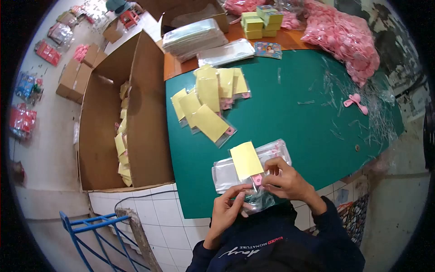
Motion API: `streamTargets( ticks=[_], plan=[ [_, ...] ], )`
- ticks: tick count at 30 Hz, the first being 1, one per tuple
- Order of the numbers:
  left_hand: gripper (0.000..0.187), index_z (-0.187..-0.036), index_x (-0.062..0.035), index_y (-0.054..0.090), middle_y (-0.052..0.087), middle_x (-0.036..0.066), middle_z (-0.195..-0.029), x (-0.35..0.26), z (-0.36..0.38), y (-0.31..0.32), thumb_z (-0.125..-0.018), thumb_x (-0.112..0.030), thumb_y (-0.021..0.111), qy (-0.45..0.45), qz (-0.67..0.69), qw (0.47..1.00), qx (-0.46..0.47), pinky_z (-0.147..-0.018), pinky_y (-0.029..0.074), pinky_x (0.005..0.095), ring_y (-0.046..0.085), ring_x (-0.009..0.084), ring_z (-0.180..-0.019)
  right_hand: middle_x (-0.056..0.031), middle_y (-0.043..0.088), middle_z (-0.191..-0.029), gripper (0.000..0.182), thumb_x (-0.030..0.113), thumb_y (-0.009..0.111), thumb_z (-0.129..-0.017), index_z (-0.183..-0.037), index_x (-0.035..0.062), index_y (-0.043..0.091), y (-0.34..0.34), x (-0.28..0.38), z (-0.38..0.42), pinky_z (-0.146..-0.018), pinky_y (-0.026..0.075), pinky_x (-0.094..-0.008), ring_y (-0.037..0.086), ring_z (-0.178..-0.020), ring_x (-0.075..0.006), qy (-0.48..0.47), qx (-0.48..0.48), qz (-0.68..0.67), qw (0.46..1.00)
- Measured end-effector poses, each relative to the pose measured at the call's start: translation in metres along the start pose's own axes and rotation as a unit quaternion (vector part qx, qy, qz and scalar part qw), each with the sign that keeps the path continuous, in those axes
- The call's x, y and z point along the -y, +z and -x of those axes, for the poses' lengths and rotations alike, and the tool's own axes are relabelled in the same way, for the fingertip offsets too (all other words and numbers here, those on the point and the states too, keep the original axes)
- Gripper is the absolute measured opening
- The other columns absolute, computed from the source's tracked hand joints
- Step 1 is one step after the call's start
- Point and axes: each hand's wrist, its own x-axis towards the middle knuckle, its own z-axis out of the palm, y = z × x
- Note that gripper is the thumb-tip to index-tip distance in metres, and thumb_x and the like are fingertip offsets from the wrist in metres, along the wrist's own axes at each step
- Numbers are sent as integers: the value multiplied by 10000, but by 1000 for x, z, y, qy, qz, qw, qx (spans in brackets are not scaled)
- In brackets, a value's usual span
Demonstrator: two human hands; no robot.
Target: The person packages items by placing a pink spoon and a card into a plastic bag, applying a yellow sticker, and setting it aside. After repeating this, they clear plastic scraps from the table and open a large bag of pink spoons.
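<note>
A clear plastic bag point(259, 199) with a yellow card point(246, 160) and a pink plastic piece point(258, 179) in it lies at the table's near edge, over a stack of clear bags point(223, 177). My left hand point(229, 206) is closed, thumb against fingers, on the loose lower end of the bag. On the other side my right hand point(285, 180) has its fingers bent and pinched on the bag beside the pink piece. Farther up lies a pile of bagged yellow cards point(208, 93), pink ends showing on some of them.
A tall cardboard box point(149, 113) holding more yellow packs stands at the left. Pink spoon-like pieces point(357, 104), loose clear strips point(378, 120) and a big bag of pink parts point(340, 38) are at the right. Card stacks point(263, 21) and bag stacks point(195, 38) line the back.
</note>
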Motion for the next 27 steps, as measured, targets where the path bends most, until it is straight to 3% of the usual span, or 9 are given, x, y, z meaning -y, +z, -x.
streamTargets(
  ticks=[3,6,9,10,16,22,27],
  plan=[
    [217,-1115,27,525,600,154,-1061,4,2,-8,-942,-83,453,-6,72,997,12,-532,522,217,668,182,-748,-85,499,-989,286,33,713,-714,-978,82,615,-2,-5,-2,-665,478,-309,548,-797,-202,13,46,-34,998],
    [187,-1091,-4,522,598,123,-1054,15,2,-9,-908,-41,513,70,75,993,-63,-609,543,236,656,173,-837,-79,505,-990,244,47,724,-714,-934,65,619,-2,0,2,-693,484,-298,567,-818,-195,58,23,-59,996],
    [233,-1089,-4,532,585,89,-1052,23,-4,-7,-862,-21,580,137,-153,977,-61,-633,548,247,638,153,-868,-77,502,-990,226,66,736,-709,-905,60,623,3,4,7,-717,487,-292,571,-844,-190,96,17,-81,992],
    [218,-1018,-19,570,587,81,-1011,19,-5,-7,-810,-2,631,154,-187,969,-55,-645,549,250,633,152,-873,-76,501,-990,220,72,739,-708,-895,59,624,4,6,9,-725,487,-290,571,-854,-188,107,15,-84,991],
    [111,-910,0,581,592,76,-951,20,0,-2,-810,14,625,146,-171,973,-54,-683,522,228,592,121,-852,-59,493,-981,178,48,721,-736,-878,40,613,6,16,24,-741,487,-266,551,-890,-142,201,-11,-178,963],
    [71,-880,18,579,599,73,-919,32,6,8,-821,8,618,117,-118,982,-88,-659,482,220,578,107,-782,-81,604,-853,116,34,640,-834,-854,-25,543,25,25,29,-688,516,-233,615,-777,-109,347,-77,-421,835],
    [72,-885,28,574,603,79,-920,33,7,12,-838,-3,619,74,-74,986,-128,-655,503,222,590,108,-758,-106,633,-761,123,23,618,-850,-855,-37,510,35,29,26,-599,533,-233,639,-662,-125,381,-128,-325,856]
  ],
)
